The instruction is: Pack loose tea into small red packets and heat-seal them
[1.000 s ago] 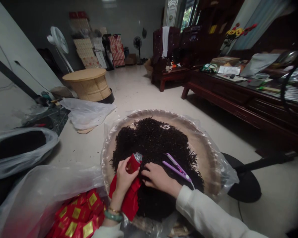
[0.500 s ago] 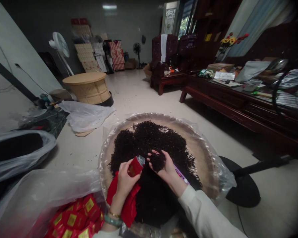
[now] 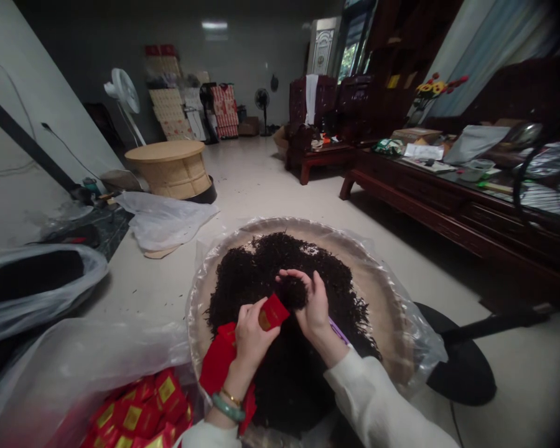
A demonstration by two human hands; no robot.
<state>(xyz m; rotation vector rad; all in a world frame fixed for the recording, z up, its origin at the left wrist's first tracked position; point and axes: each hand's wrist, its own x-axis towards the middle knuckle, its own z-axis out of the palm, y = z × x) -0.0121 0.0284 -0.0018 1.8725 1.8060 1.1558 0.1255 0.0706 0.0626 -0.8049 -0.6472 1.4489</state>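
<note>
A small red packet (image 3: 274, 312) is gripped in my left hand (image 3: 252, 336), tilted toward the other hand. My right hand (image 3: 313, 306) is cupped around a clump of dark dried tea leaves (image 3: 293, 291), close beside the packet's mouth. Below both hands, a heap of the same leaves (image 3: 242, 274) lies in a wide round tray (image 3: 396, 323) lined with clear plastic. More red packets (image 3: 217, 364) rest on the near left of the heap, partly behind my left wrist. A purple-edged object (image 3: 340, 330) shows behind my right wrist, mostly hidden.
At lower left, a clear plastic bag (image 3: 98, 348) holds several red-and-gold packets (image 3: 137, 417). Another lined container (image 3: 93, 269) of dark leaves stands at the far left. A black fan base (image 3: 466, 373) sits right of the tray, with a long wooden table (image 3: 429, 218) beyond.
My left hand has moved right and tipped the packet toward my right hand. My right hand has turned and curled more around the leaves, now nearly touching the packet. The view has shifted slightly.
</note>
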